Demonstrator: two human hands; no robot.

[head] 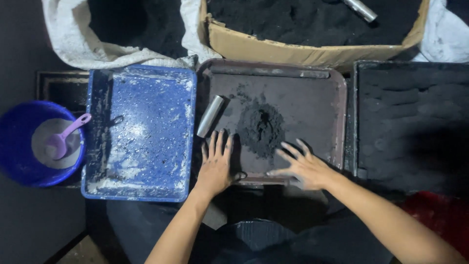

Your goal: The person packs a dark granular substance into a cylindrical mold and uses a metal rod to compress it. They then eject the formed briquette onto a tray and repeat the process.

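My left hand [216, 164] lies flat, fingers apart, on the near left part of a dark brown tray [337, 93]. My right hand [302, 166] rests open on the tray's near edge, fingers spread toward a small heap of black powder [261, 128] in the tray's middle. A short metal tube [210, 116] lies on the tray just beyond my left fingertips. Neither hand holds anything.
A blue tray [141, 132] dusted with white powder sits to the left. Further left stands a blue bowl [14, 142] with white powder and a purple scoop [66, 137]. Beyond are a cardboard box [273, 49] of black powder holding another metal tube [360, 10], a white sack [73, 44], and a black tray [410, 122] on the right.
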